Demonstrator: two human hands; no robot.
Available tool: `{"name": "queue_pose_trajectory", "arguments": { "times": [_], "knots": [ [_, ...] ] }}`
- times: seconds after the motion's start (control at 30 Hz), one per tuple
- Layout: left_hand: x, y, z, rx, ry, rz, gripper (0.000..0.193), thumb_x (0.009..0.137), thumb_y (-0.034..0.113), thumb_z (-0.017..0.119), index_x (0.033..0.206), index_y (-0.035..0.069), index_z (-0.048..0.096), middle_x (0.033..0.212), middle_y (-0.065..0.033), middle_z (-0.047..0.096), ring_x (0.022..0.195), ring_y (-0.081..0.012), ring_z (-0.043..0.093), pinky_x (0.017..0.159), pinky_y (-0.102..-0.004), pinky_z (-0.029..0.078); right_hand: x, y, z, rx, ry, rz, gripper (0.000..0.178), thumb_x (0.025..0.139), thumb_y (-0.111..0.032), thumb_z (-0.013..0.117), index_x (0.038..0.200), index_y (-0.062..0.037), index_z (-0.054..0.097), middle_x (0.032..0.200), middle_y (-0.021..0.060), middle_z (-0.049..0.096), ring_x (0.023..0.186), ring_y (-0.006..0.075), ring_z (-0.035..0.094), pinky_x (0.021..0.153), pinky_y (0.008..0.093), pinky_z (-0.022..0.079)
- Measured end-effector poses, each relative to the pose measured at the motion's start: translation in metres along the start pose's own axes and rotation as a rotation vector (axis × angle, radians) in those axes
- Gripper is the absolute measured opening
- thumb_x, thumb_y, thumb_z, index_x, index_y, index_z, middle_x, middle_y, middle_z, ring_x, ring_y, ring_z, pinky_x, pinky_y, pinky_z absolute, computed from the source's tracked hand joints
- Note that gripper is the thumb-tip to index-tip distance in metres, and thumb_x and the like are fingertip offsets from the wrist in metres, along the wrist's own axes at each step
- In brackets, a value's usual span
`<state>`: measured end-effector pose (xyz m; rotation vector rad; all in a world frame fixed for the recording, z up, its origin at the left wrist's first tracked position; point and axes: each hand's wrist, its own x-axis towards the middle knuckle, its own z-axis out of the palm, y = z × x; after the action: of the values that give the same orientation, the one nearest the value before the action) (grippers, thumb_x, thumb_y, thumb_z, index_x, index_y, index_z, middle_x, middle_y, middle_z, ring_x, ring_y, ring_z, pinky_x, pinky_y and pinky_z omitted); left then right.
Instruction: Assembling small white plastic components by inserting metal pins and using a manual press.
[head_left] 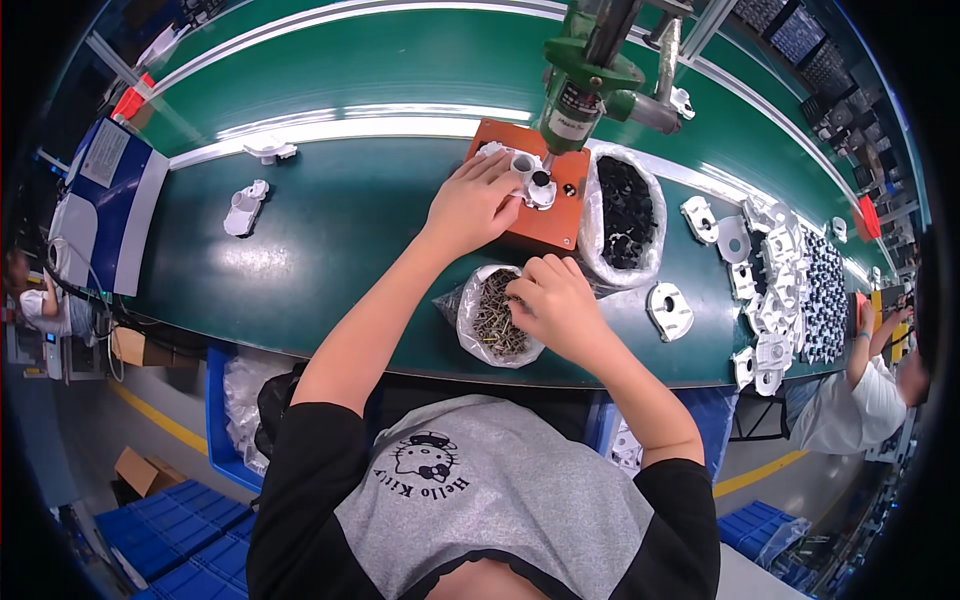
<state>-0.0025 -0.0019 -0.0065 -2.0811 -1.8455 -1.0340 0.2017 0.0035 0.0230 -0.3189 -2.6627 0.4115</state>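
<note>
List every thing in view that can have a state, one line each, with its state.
left hand: pressing down on the white part, fingers bent.
right hand: fingers pinched inside the bag of screws.
white part: seated on the orange fixture, under the tool tip.
orange fixture: flat on the belt.
bag of screws: open, mouth rolled down.
bag of black parts: open, full.
green driver tool: hanging upright over the part.

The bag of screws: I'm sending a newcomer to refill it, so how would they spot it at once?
Start at the green conveyor belt and find the orange fixture block under the hanging green screwdriver. Just nearer the person sits a clear bag of screws, with the right hand picking in it. Unlike the neighbouring bag of black parts, it holds thin, brassy metal pieces.
</note>
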Motion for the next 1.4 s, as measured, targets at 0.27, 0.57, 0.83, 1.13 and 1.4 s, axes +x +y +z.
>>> {"name": "queue_pose_trajectory", "arguments": {
  "times": [0.27,0.57,0.83,1.13,1.4],
  "knots": [
    [-0.001,-0.001,0.002,0.001,0.006,-0.014,0.019,0.083,0.021,0.059,0.096,0.008,0.059,0.121,-0.0174,0.06,0.115,-0.035,0.056,0.102,-0.0434,0.04,0.004,0.0,0.002,-0.01,-0.028,-0.057,0.01,0.067,-0.008,0.067,0.077,-0.0074,0.066,0.076,0.0042,0.047,0.076,0.0208,0.05,0.069,0.0336,0.04],
    [-0.001,0.0,0.001,0.008,0.014,-0.002,0.018,0.083,0.02,0.059,0.095,0.007,0.059,0.12,-0.0175,0.061,0.115,-0.033,0.055,0.103,-0.043,0.04,0.003,0.0,0.006,-0.059,-0.037,-0.096,0.011,0.066,-0.008,0.068,0.076,-0.0068,0.065,0.077,0.0042,0.047,0.077,0.0209,0.05,0.07,0.0332,0.041],
    [-0.001,0.0,0.002,0.0,0.018,-0.006,0.017,0.083,0.02,0.059,0.094,0.007,0.059,0.12,-0.0177,0.06,0.114,-0.0326,0.056,0.103,-0.0429,0.04,0.001,0.001,0.011,-0.077,-0.021,-0.139,0.012,0.065,-0.009,0.068,0.076,-0.0068,0.064,0.076,0.0042,0.048,0.076,0.0214,0.049,0.069,0.0331,0.041],
    [0.0,0.001,0.0,0.004,0.027,0.0,0.017,0.083,0.019,0.058,0.095,0.007,0.059,0.119,-0.0175,0.061,0.114,-0.0325,0.056,0.103,-0.0427,0.04,0.003,0.003,0.013,-0.054,0.018,-0.151,0.011,0.064,-0.009,0.067,0.074,-0.0073,0.062,0.073,0.0033,0.05,0.076,0.0212,0.049,0.066,0.0332,0.042],
    [-0.001,0.0,0.0,0.01,0.026,0.0,0.018,0.083,0.019,0.059,0.095,0.007,0.059,0.119,-0.0169,0.061,0.114,-0.0325,0.056,0.103,-0.0428,0.04,0.01,0.003,0.011,-0.151,-0.075,-0.196,0.01,0.064,-0.013,0.066,0.07,-0.0084,0.059,0.072,0.0023,0.053,0.076,0.0201,0.051,0.066,0.0326,0.043]
  ]
}}
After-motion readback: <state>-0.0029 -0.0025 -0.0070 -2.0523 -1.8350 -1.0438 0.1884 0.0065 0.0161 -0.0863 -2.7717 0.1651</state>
